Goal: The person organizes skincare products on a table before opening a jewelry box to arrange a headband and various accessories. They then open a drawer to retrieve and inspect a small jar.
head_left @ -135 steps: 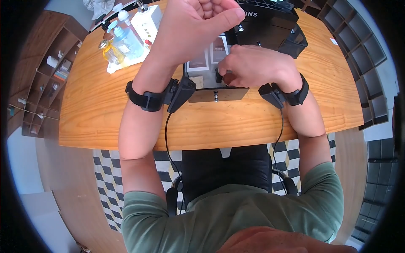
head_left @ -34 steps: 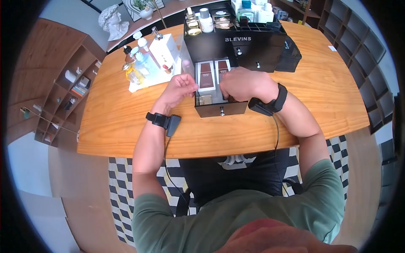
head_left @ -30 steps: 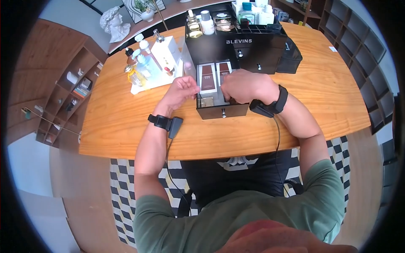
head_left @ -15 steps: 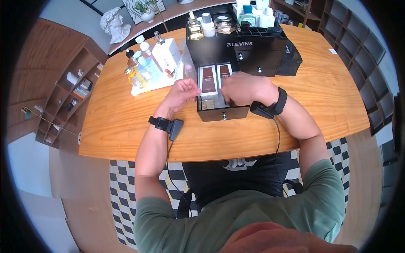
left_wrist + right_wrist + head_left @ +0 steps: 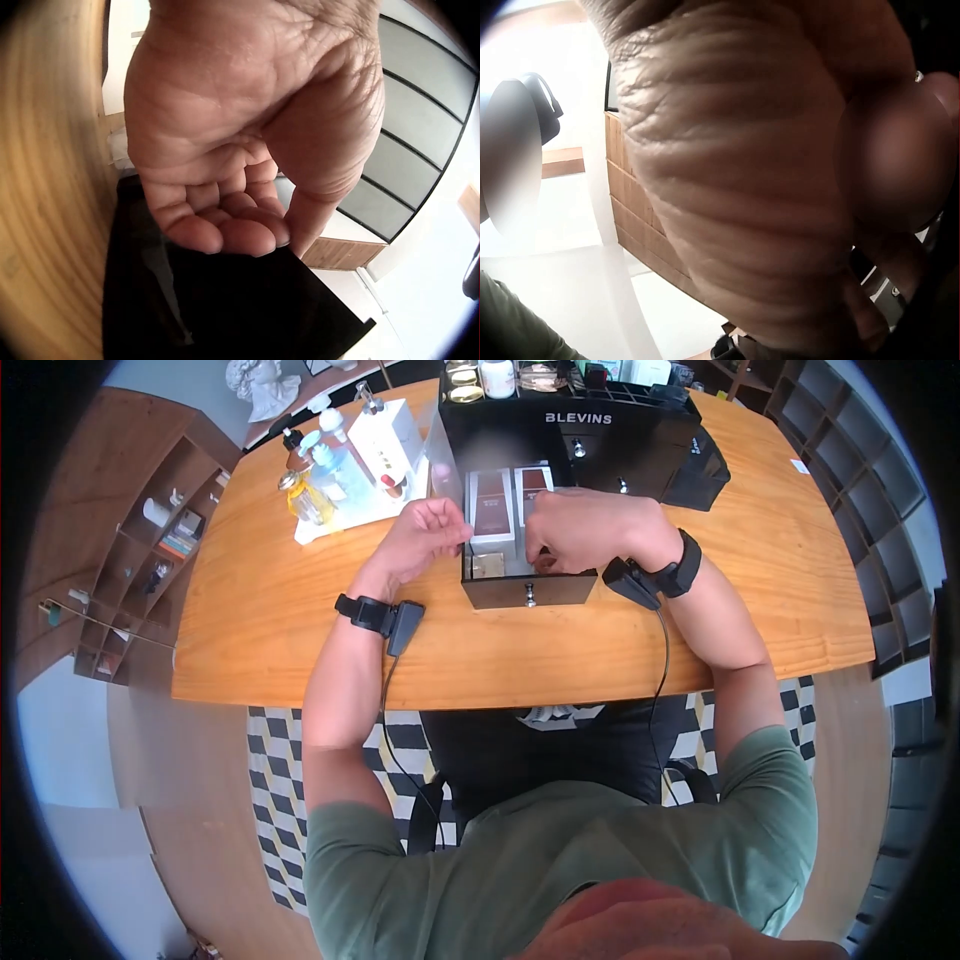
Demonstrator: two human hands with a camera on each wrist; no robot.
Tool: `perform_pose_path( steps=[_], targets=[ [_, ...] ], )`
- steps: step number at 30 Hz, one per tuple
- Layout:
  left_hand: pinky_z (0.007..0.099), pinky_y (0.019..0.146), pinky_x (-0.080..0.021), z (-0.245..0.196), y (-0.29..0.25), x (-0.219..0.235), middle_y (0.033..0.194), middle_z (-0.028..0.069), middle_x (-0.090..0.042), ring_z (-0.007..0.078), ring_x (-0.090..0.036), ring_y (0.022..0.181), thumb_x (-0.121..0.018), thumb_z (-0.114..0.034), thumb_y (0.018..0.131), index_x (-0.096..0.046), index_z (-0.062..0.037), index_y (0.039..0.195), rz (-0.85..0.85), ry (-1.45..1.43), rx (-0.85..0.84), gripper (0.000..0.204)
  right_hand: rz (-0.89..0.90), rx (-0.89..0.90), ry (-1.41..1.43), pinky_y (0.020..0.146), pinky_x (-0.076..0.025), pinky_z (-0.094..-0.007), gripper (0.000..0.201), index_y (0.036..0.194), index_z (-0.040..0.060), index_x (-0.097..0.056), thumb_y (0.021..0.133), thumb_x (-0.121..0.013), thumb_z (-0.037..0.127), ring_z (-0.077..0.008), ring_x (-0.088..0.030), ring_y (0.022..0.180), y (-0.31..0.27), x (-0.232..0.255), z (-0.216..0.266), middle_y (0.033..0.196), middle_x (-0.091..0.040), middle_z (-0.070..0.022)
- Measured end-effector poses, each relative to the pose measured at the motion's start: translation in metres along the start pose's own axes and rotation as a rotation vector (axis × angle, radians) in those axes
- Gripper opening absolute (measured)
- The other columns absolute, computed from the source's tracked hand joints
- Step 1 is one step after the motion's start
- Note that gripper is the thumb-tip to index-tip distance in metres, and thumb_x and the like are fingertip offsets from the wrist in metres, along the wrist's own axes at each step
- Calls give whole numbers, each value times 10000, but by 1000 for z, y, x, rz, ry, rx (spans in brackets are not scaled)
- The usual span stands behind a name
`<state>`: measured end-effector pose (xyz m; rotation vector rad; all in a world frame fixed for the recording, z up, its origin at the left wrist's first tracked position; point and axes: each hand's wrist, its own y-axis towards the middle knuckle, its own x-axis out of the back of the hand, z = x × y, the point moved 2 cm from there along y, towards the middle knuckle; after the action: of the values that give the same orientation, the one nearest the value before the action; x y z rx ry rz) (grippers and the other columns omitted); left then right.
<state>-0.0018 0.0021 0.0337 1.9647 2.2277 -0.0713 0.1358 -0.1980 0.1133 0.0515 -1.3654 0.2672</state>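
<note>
In the head view a black drawer (image 5: pixel 500 594) with a silver knob stands pulled out from the black BLEVINS organizer (image 5: pixel 510 438). My left hand (image 5: pixel 412 542) is at its left side, thumb and fingers pinching the top edge of the wall; the left wrist view shows the dark panel (image 5: pixel 217 300) under the curled fingers. My right hand (image 5: pixel 595 530) reaches down into the drawer's right part, its fingers bent; I cannot tell what they hold. Inside lie a brown box with a white border (image 5: pixel 490 510), a second such box (image 5: pixel 533 482) and a small beige piece (image 5: pixel 488 566).
Left of the organizer, a white tray (image 5: pixel 312 532) carries pump bottles, a yellow-ribboned bottle (image 5: pixel 305 498) and a red lipstick (image 5: pixel 390 484). Bottles and compacts stand on the organizer's top. A black mesh bin (image 5: pixel 700 475) is at its right. Cables hang from both wrist cameras.
Since the earliest frame my left hand has come down from above the drawer to its left wall. My right hand stays in the drawer. Lately only the head view has shifted slightly.
</note>
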Motion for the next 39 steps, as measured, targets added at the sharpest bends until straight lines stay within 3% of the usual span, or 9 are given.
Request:
perform_pose_path(
  steps=[5, 7, 13, 22, 29, 34, 39],
  targets=[
    [211, 599, -477, -1, 1, 0, 769, -8, -663, 68, -597, 643, -750, -37, 889, -645, -63, 853, -9, 31, -16, 115, -4, -65, 11, 607, -494, -400, 75, 730, 26, -689, 759, -680, 95, -355, -619, 669, -5, 11, 6, 639, -631, -140],
    [207, 595, -475, 0, 0, 0, 771, -6, -666, 63, -596, 643, -751, -42, 891, -648, -62, 852, -10, 26, -7, 112, 44, -215, 144, 599, -488, -405, 83, 717, 17, -671, 756, -685, 88, -363, -611, 670, -9, 16, 11, 627, -612, -145],
    [167, 599, -480, -2, 0, -1, 773, -43, -635, 28, -588, 655, -758, -78, 899, -634, -81, 877, 8, 46, -15, 126, 12, -41, -14, 617, -491, -411, 128, 724, -3, -662, 782, -701, 106, -373, -612, 683, 2, -1, 1, 673, -633, -166],
    [200, 600, -479, -1, 0, 0, 769, -12, -665, 55, -596, 642, -757, -53, 892, -640, -65, 853, -10, 39, -4, 123, 10, -173, 47, 676, -540, -386, 116, 819, 27, -744, 788, -677, 116, -348, -670, 732, -5, 11, 10, 740, -688, -156],
    [205, 611, -477, -2, 0, 0, 770, -17, -664, 54, -591, 651, -752, -57, 896, -641, -70, 852, -9, 61, -10, 120, 16, -168, 67, 660, -529, -388, 91, 810, 23, -733, 773, -681, 87, -337, -665, 718, -6, 13, 10, 724, -687, -139],
    [208, 619, -481, -4, -1, -2, 776, -15, -662, 57, -588, 654, -748, -55, 899, -644, -66, 858, -7, 56, 0, 112, 77, -58, -14, 654, -503, -396, 88, 816, 26, -727, 732, -699, 31, -336, -656, 723, 0, 4, 4, 701, -675, -130],
    [212, 620, -485, -3, -1, -2, 777, -12, -662, 59, -590, 657, -749, -58, 900, -644, -65, 859, 5, 50, -12, 112, 9, -34, 11, 644, -491, -408, 53, 783, 10, -698, 737, -695, 37, -359, -638, 715, -2, 1, 0, 690, -659, -145]
  ],
)
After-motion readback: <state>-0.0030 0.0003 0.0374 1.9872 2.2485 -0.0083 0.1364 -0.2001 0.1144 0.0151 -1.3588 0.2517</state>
